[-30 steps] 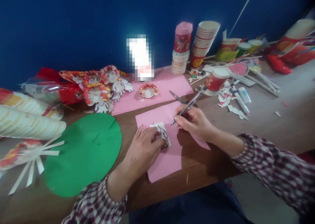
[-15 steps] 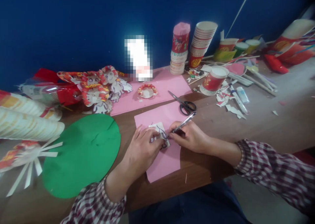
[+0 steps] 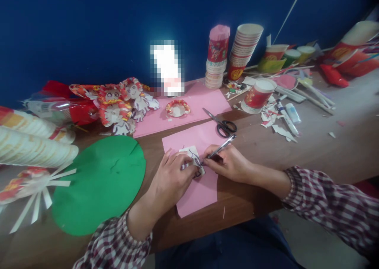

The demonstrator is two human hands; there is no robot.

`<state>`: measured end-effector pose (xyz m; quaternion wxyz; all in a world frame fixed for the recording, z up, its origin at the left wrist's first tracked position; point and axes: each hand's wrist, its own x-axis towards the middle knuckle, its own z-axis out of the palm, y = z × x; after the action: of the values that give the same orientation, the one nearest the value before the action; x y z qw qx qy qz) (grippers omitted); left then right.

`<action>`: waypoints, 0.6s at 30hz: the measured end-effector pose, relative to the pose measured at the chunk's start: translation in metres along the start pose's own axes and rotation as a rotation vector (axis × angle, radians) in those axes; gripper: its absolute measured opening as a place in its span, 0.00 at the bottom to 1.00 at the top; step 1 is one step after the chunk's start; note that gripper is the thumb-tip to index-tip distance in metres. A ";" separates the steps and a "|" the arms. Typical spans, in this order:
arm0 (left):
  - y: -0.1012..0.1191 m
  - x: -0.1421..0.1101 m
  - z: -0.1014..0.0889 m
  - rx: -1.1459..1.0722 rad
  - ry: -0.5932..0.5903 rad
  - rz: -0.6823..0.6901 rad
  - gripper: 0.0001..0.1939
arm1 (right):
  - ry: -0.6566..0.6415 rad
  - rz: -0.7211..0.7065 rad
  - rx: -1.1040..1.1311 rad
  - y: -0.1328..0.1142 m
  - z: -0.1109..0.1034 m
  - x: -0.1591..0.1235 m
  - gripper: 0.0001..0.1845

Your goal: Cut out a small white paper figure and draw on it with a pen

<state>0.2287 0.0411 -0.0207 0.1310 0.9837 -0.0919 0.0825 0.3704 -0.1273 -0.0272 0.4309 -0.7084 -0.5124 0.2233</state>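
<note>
Both hands are held close together: a pen (image 3: pixel 222 146) is pinched in the right hand (image 3: pixel 229 164), while the left hand (image 3: pixel 173 174) is laid loosely spread over a small white card (image 3: pixel 193 154) marked with dark lines. Whether the nib touches cannot be told. For clean strokes, the card is best pinned flat and the pen drawn slowly, with fingers clear of ink that might smudge. Beneath it a pink sheet (image 3: pixel 201 198) is spread; farther out, scissors (image 3: pixel 222 127), a green disc (image 3: pixel 100 186) and a red-and-white paper cup (image 3: pixel 257 97) are placed.
</note>
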 end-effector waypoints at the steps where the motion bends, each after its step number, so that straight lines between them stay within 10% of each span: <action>1: 0.000 0.000 0.000 -0.002 0.001 0.003 0.10 | 0.001 -0.003 -0.001 0.000 0.000 0.000 0.07; 18: -0.001 0.000 0.000 -0.006 -0.001 0.011 0.10 | 0.016 -0.035 -0.004 0.003 0.002 0.001 0.06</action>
<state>0.2293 0.0418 -0.0208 0.1335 0.9827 -0.0977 0.0827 0.3705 -0.1263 -0.0304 0.4374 -0.7020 -0.5216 0.2092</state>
